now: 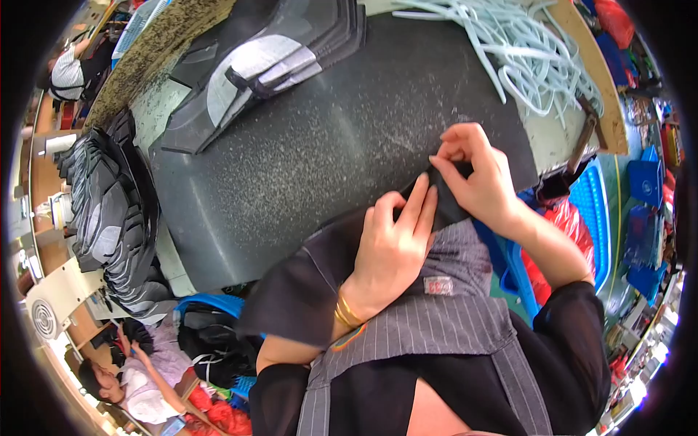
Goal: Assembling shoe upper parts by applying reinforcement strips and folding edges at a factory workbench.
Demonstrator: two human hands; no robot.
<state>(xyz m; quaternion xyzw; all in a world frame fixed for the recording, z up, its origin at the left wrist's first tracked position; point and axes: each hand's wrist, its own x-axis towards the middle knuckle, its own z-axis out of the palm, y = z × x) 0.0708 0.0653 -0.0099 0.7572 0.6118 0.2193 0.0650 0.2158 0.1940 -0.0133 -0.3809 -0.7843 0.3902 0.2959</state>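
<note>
A dark fabric piece hangs over the mat's near edge and across my left wrist. My left hand, with a gold bangle at the wrist, has its longer fingers pressed together on the fabric's edge and the others bent. Just to its right, my right hand pinches the same edge between thumb and forefinger. Both sets of fingertips nearly meet at the near right part of the dark mat. What lies beneath the fingertips is hidden.
Flat dark cut pieces are stacked at the back left. Pale blue strips lie tangled at the back right. A pile of dark pieces stands left. Blue crates flank the table's right side. Another person sits at lower left.
</note>
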